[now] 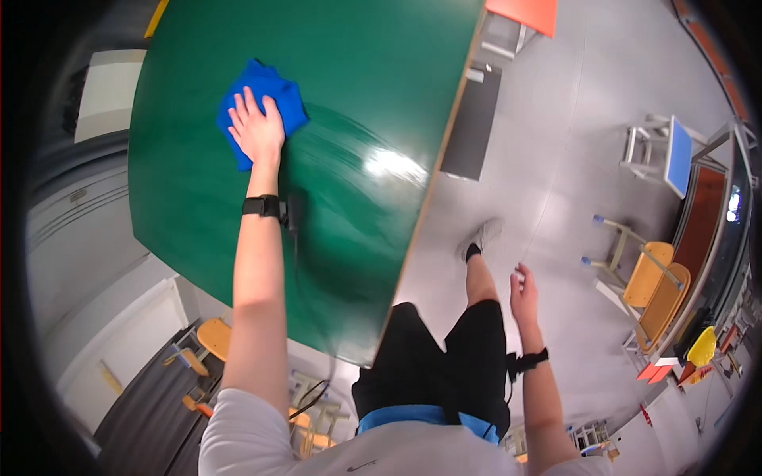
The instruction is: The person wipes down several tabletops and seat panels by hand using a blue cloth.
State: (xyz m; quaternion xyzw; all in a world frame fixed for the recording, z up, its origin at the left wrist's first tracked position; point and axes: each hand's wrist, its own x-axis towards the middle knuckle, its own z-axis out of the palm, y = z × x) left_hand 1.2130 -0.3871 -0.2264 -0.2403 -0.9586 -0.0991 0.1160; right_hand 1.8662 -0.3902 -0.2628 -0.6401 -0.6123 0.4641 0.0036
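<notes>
My left hand [258, 130] lies flat, fingers spread, on a crumpled blue cloth [292, 107] on a green tabletop [357, 77]. Damp-looking streaks run across the surface to the right of the cloth. A black strap with a small device [292, 213] is around the left wrist, and a cable hangs from it. My right hand [524, 294] hangs beside my body over the grey floor, holding nothing, its fingers loosely curled and apart. A black strap [530, 360] circles that forearm too.
Beyond the table's right edge a dark grey panel or box [473, 122] is on the floor. An orange stool [527, 13] stands behind it. To the right are a blue-topped stool [678, 157] and wooden chairs [662, 291]. More chair parts [214, 338] show at the lower left.
</notes>
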